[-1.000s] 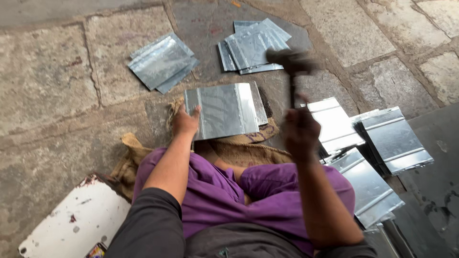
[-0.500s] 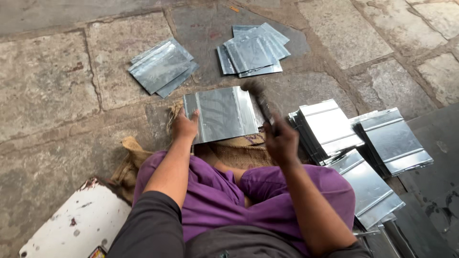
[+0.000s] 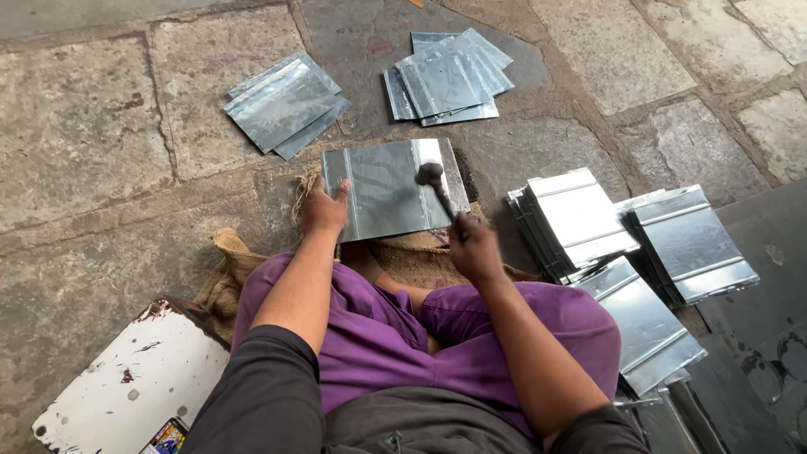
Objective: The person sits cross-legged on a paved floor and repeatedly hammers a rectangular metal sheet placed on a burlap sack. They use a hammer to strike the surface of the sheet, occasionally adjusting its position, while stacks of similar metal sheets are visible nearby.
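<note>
Your left hand lies with fingers spread on the left edge of the metal sheet, pinning it to the burlap sacking. To the right, your right hand wraps tightly around the hammer, whose head touches the sheet just beyond your knuckles.

Both forearms reach forward over the lap, left hand pressed flat with fingers spread, right hand fisted.

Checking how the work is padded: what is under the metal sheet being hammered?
Brown sacking pokes out below the metal sheet on the stone floor. Whatever lies directly beneath the sheet's middle is covered.
</note>
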